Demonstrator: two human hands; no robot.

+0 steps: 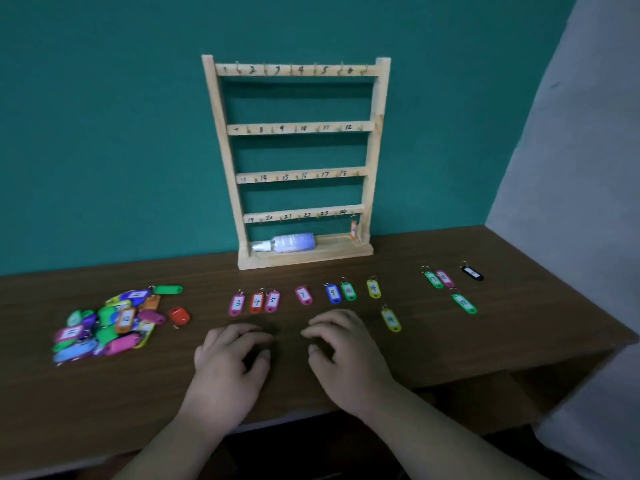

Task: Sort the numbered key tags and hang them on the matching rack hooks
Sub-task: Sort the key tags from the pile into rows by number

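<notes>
I am resting my left hand point(230, 362) and right hand point(346, 351) on the table point(104, 403) at lower centre, fingers loosely curled, gripping nothing; the sorted key tags, pink 3 tag point(237, 303) to yellow 14 tag point(373, 289), are lying in a row just above my fingertips, long axes running up-frame, rings pointing at the rack point(298, 128); they are looking light, stiff and slick, so I am judging the ring end best to pinch.

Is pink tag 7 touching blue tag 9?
Apart. The head view shows bare tabletop between pink tag 7 and blue tag 9.
</notes>
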